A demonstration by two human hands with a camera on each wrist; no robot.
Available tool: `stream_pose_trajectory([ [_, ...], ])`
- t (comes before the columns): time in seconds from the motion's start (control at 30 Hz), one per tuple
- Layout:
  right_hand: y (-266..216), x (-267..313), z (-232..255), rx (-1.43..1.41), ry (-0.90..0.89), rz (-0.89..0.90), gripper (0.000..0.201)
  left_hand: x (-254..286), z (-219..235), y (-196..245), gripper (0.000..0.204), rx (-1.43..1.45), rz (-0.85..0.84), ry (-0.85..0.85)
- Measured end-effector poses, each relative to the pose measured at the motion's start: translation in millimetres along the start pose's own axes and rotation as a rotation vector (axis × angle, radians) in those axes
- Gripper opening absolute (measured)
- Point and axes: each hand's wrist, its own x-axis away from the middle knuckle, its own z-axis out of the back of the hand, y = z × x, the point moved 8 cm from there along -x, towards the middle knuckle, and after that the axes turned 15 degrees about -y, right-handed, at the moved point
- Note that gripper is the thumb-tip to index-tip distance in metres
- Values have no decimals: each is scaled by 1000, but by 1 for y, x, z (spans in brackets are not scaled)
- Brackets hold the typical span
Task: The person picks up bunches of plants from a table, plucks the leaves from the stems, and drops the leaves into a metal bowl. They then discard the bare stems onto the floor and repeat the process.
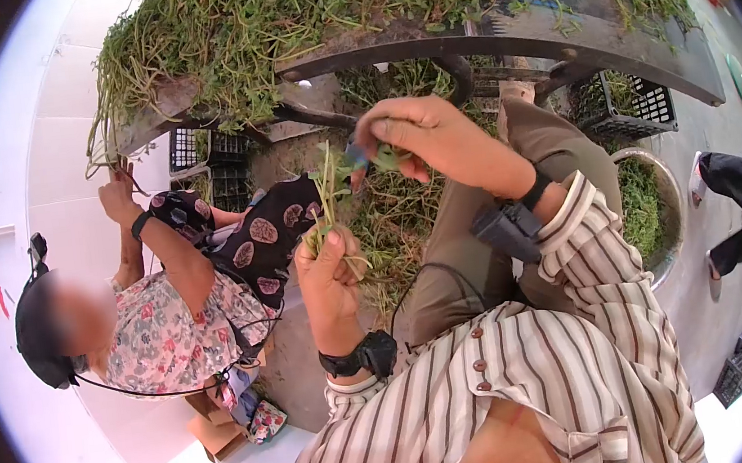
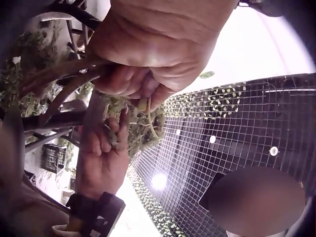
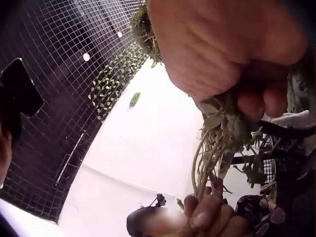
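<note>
My left hand (image 1: 326, 277) grips a small bunch of green leafy stems (image 1: 326, 186) low down, thumb pressed over them. Facing it, my right hand (image 1: 443, 138) has its fingers curled round the leafy end (image 1: 389, 157) of the bunch. A small blue-grey patch (image 1: 356, 153) shows at the right fingertips; its kind is unclear. In the right wrist view, the stems (image 3: 202, 158) run between the right hand (image 3: 222, 49) above and the left hand (image 3: 215, 217) below. Seen from the left wrist, a short stem (image 2: 150, 118) sticks out below the left fingers.
A table edge (image 1: 424, 48) stands ahead, heaped with leafy stems (image 1: 276, 15). More cut greens (image 1: 397, 220) lie on the floor between the legs. Black crates (image 1: 638, 108) stand below the table, and a round tub (image 1: 677, 199) of greens at right. Another person (image 1: 172, 316) sits at left.
</note>
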Motion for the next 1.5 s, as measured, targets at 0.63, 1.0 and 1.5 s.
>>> stream_pose_trajectory([
  [0.63,-10,5,-35,1068,116,261,16,-15,-7,-14,21,-126,62,106],
  [1.0,8,0,-28,921,98,255,13,-6,-13,-14,23,-112,57,62],
  [1.5,6,-15,42,714,278,60,26,28,19,0,21,-83,18,88],
])
